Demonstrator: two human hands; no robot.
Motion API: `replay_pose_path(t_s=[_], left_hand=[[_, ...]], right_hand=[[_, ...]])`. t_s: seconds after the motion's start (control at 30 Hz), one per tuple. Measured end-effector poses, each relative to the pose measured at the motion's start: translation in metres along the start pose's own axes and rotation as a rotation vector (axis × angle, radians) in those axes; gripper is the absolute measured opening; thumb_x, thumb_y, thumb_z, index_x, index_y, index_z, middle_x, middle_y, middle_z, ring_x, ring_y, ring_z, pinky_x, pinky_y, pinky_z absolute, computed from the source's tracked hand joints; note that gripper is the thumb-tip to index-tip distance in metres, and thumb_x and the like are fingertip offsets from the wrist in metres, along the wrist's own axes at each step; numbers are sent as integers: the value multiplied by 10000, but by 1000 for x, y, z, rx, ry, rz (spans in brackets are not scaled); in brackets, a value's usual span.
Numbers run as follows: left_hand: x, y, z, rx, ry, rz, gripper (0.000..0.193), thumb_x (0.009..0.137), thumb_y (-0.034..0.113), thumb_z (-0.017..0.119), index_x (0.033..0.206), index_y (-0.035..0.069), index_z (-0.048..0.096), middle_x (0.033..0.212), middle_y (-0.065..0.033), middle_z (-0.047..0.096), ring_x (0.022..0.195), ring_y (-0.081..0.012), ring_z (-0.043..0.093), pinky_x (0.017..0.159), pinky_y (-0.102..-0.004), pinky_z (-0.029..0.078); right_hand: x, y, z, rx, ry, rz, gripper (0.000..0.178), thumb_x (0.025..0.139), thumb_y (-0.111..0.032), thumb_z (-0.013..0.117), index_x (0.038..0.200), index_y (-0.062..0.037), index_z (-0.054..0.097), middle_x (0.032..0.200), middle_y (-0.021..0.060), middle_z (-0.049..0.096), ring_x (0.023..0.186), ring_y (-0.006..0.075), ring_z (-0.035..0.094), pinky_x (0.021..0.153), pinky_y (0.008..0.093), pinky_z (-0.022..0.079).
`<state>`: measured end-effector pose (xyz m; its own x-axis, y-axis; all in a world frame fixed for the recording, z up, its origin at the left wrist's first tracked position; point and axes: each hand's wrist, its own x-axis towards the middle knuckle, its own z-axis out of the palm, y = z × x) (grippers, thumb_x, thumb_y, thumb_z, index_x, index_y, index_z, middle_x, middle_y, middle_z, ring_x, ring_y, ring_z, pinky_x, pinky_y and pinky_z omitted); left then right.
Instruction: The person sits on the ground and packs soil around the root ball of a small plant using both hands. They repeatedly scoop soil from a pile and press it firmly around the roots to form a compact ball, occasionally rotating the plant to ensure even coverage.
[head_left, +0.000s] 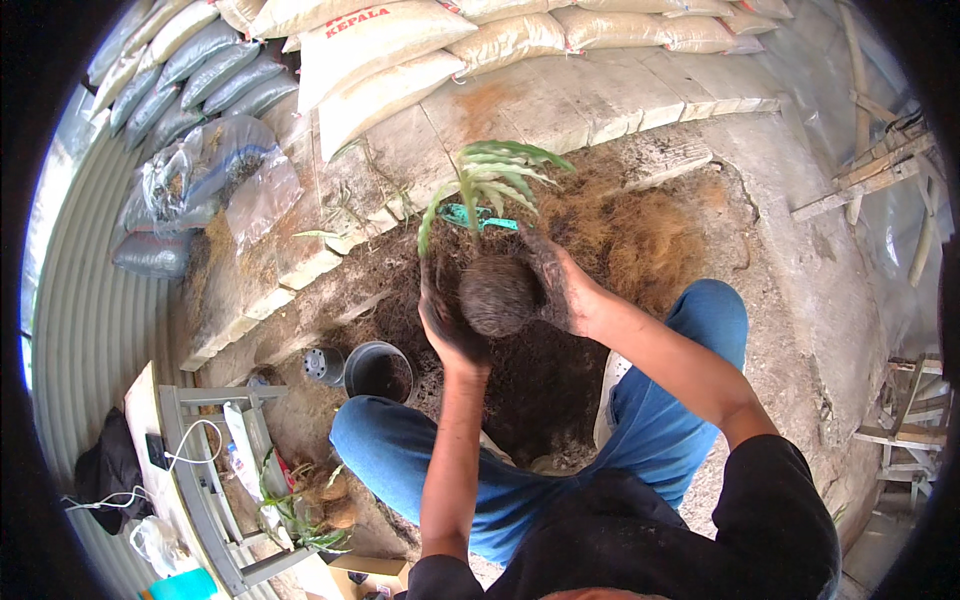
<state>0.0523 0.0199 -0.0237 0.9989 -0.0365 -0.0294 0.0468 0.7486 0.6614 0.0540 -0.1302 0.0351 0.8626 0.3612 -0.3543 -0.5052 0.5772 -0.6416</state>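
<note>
Between my two hands is a leafy plant [490,172] with a round, fibrous root ball [498,297] facing me. My left hand [452,322] cups the left side of the ball, palm inward and smeared with dark soil. Pressed against its right side is my right hand [562,285], just as dirty; some of its fingers are hidden. The stem leans away from me, and the long ribbed leaves arch over to both sides. Below the ball spreads a heap of dark soil [545,390] between my bent legs. Just behind the stem lies a teal object [480,216], partly covered.
A black pot [378,372] with soil in it and a smaller grey pot [323,366] stand left. Brown fibre [640,240] lies right of the plant. Stacked sacks [390,50] line the back. A grey-framed bench [205,480] and loose plants [305,515] are lower left.
</note>
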Motion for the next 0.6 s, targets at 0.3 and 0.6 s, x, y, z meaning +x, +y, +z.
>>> replay_pose_path(t_s=[0.3,0.6], left_hand=[[-9,1,1,-501,65,-391,607,892,574,434,1270,110,533,1242,-117,579,1126,-302,564,962,-493,464],[-12,7,9,-542,0,-323,474,949,440,422,1248,92,538,1211,-118,584,1088,-283,579,957,-425,484]], right_hand=[[-28,-10,24,-1622,301,-603,599,958,-312,468,1433,1,279,1387,243,369,1258,435,371,1098,525,241],[-3,18,-7,-1354,-46,-759,648,927,-481,500,1466,-181,303,1526,193,202,1409,359,198,1134,581,109]])
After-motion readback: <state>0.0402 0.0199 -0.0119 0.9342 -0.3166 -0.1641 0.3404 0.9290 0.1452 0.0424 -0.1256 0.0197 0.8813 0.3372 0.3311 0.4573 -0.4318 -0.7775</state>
